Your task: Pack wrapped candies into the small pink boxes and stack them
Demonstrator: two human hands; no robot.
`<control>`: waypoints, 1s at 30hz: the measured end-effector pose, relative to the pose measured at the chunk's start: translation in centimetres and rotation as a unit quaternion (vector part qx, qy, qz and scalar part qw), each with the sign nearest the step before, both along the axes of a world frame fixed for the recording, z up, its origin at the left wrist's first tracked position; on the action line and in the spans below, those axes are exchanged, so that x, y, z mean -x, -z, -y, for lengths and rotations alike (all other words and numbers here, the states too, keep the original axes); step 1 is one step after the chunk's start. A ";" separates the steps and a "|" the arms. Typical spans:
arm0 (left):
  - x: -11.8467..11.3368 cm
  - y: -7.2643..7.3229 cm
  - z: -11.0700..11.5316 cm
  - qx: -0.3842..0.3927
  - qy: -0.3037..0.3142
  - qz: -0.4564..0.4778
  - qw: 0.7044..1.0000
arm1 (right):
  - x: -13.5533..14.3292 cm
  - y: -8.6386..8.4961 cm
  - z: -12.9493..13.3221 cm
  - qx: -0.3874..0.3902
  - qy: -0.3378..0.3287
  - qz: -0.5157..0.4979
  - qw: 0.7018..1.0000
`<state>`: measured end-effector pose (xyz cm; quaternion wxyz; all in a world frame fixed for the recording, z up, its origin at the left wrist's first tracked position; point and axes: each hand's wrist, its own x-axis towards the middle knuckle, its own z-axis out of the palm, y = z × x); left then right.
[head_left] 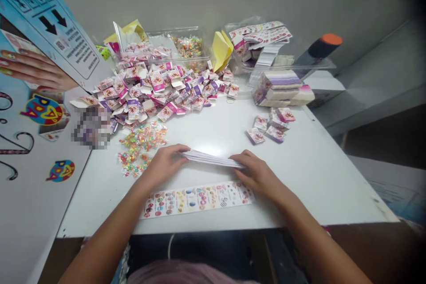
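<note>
A thin stack of long folded white paper strips point(213, 159) is held level above the table, one end in each hand. My left hand point(166, 162) pinches its left end, with fingers closed on it. At the right end, my right hand point(256, 171) grips the stack between thumb and fingers. Nearer the table's front edge lies a printed strip point(196, 199) with rows of small colourful pictures, flat and face up. Small bags of colourful bits point(143, 140) lie just beyond my left hand. Several small boxes point(266, 126) rest beyond my right hand.
A big heap of small purple and pink boxes point(159, 86) covers the back left. Behind stand clear plastic trays point(203, 57), yellow paper point(222, 51), bundled flat cartons point(279, 86) and a dark bottle with an orange top point(319, 49). A printed display board point(76, 93) rises at left.
</note>
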<state>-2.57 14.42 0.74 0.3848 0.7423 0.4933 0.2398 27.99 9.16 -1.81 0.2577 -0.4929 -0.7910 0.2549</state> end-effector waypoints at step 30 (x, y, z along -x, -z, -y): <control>-8.7 0.2 1.6 -0.276 0.166 -0.355 0.877 | 0.8 0.6 0.0 -0.039 0.021 0.006 0.999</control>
